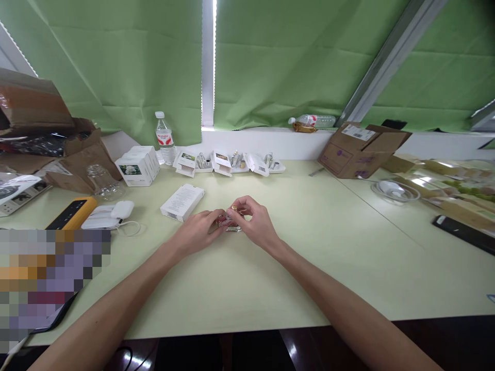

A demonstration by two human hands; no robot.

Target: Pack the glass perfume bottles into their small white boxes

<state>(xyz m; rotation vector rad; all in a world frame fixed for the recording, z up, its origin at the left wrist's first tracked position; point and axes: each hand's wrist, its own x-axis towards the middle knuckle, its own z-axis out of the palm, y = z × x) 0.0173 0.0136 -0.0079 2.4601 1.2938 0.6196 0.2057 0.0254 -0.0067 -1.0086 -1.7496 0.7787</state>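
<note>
Both my hands meet at the middle of the pale green table [240, 288]. My left hand [201, 231] and my right hand [253, 220] are closed around a small clear glass bottle with a gold cap [231, 221], which rests on or just above the tabletop. Most of the bottle is hidden by my fingers. A white flat box [182, 202] lies just to the left of my hands.
Open white boxes with small bottles [230, 162] line the back edge, beside a stack of white cartons [138, 165] and a water bottle [164, 136]. Cardboard boxes stand at left [58, 149] and right [359, 149]. A white charger [112, 214] lies left.
</note>
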